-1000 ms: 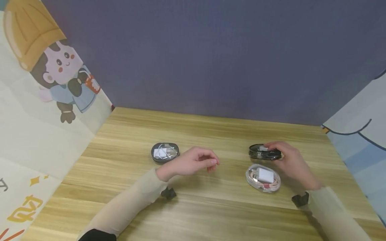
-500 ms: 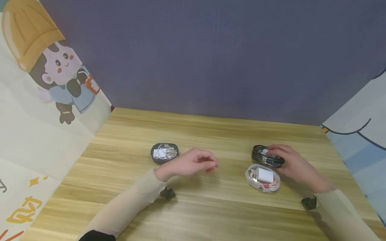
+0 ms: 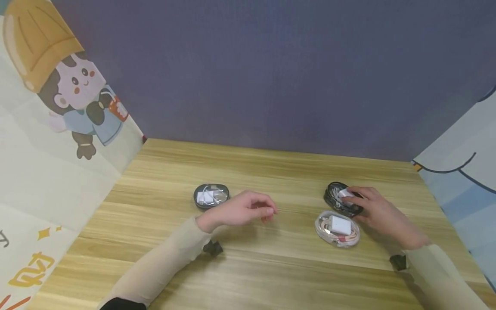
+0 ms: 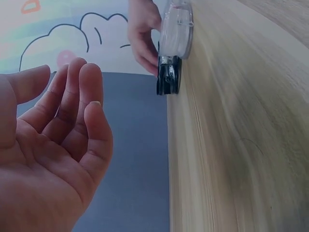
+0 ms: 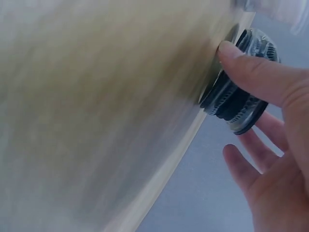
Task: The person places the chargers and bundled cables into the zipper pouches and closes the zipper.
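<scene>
My right hand (image 3: 381, 214) grips a black oval charger case (image 3: 334, 201), thumb on its near side and fingers over its top. Inside that case are a white plug and cable, partly covered by the fingers. Just in front of it lies a clear oval case (image 3: 324, 236) with a white charger plug (image 3: 340, 225) and a pinkish cable. My left hand (image 3: 237, 209) hovers above the table, fingers loosely bent and nothing in them. Beyond the left wrist sits another dark oval case (image 3: 199, 206) with a white plug and cable.
The wooden table (image 3: 271, 271) ends at a dark blue-grey back wall (image 3: 271, 77). Cartoon-printed panels stand on the left (image 3: 46, 185) and right (image 3: 461, 185).
The right hand has tilted and turned the black case, which leaned up and now lies flatter, slightly to the right, its contents facing up. The left hand has barely moved.
</scene>
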`<state>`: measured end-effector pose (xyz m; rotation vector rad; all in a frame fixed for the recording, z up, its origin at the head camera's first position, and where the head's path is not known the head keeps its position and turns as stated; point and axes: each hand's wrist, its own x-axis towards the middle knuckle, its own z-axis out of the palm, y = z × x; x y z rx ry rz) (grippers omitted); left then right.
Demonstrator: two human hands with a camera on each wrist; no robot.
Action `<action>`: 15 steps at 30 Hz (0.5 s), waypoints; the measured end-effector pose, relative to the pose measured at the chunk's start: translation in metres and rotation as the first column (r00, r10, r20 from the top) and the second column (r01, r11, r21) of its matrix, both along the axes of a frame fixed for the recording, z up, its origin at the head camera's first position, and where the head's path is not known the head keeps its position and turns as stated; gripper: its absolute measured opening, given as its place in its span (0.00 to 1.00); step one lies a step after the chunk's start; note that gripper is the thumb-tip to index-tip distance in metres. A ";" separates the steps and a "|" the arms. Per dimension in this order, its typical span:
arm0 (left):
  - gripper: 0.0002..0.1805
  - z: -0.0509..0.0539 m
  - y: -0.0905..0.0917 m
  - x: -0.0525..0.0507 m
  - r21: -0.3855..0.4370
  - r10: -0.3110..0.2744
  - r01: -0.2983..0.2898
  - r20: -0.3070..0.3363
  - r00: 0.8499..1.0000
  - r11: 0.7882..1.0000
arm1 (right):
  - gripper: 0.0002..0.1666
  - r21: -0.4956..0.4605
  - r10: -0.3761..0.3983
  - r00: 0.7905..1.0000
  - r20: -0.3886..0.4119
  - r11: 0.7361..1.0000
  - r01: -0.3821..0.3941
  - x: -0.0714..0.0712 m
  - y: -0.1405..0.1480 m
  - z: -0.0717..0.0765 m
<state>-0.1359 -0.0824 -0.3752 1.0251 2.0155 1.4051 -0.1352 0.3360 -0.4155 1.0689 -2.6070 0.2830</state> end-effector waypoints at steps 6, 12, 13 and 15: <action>0.12 0.000 -0.006 -0.002 -0.019 0.024 -0.024 -0.034 0.999 1.000 | 0.42 -0.017 -0.004 1.000 0.003 1.000 0.004 0.000 0.002 -0.002; 0.10 0.003 -0.016 -0.002 -0.050 0.099 -0.105 -0.111 0.989 0.993 | 0.36 -0.101 -0.061 0.998 -0.005 0.993 0.060 0.008 0.002 0.000; 0.09 0.003 -0.018 -0.002 -0.053 0.116 -0.123 -0.121 0.986 0.991 | 0.35 -0.117 -0.075 0.997 -0.005 0.990 0.074 0.009 0.001 0.002; 0.09 0.002 -0.021 -0.002 -0.054 0.148 -0.157 -0.134 0.980 0.986 | 0.33 -0.139 -0.098 0.995 -0.001 0.986 0.097 0.012 -0.001 0.006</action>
